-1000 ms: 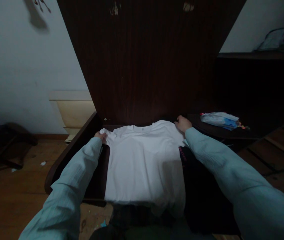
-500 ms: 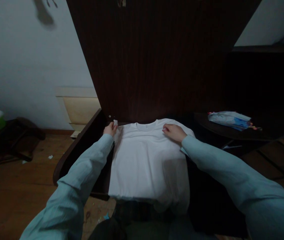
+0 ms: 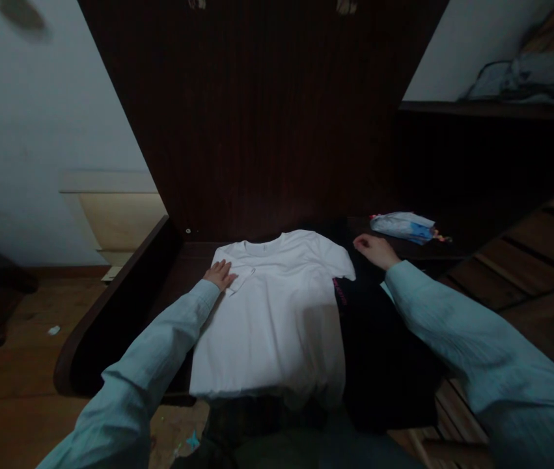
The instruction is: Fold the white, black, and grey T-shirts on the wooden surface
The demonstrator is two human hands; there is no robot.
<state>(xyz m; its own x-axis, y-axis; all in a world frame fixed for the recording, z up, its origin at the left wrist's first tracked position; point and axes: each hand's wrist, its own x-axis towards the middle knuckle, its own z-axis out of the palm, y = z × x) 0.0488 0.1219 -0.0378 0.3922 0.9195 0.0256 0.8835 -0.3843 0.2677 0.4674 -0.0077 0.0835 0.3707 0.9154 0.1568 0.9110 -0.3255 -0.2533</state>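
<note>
A white T-shirt [image 3: 271, 312] lies flat, collar away from me, on a dark wooden bed frame [image 3: 110, 306]. My left hand [image 3: 219, 275] rests flat on its left shoulder, fingers stretched, beside the folded-in left sleeve. My right hand [image 3: 375, 250] hovers just past the shirt's right sleeve, over a dark garment [image 3: 384, 352], with its fingers curled; whether it holds anything is not clear. Both arms wear light blue sleeves.
A dark headboard [image 3: 267, 117] rises behind the shirt. A blue-and-white plastic packet [image 3: 403, 227] lies on a dark ledge to the right. Wooden slats [image 3: 525, 260] show at right, a pale board [image 3: 115, 215] leans at the left wall, and wooden floor [image 3: 8, 365] lies left.
My left hand folded the left sleeve inward and now lies flat on the shoulder. My right hand left the shirt's chest and moved right, past the right sleeve.
</note>
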